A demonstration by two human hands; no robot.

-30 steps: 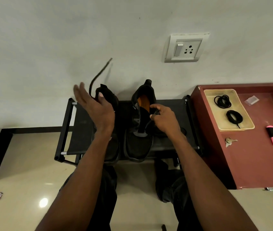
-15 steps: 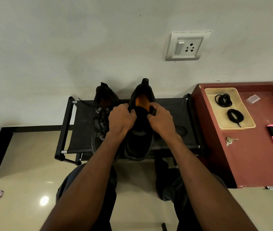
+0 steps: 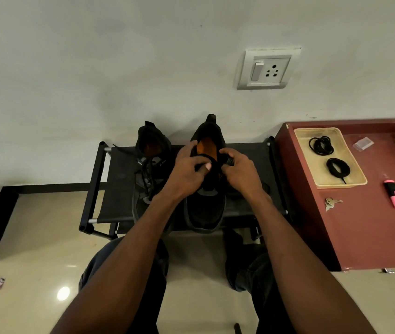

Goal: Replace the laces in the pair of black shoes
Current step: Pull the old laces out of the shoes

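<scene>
The right shoe (image 3: 206, 203) is set on the black rack (image 3: 119, 189), at three o'clock of the left shoe (image 3: 149, 169). Its collar is gripped by the left hand (image 3: 188, 171) and right hand (image 3: 241, 169), fingers curled on it.

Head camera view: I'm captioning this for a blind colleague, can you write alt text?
Two hands, left and right, grip the collar of the right-side black shoe on a low black rack, with its partner shoe alongside. A tray holding two coiled black laces sits on a red table.
</scene>
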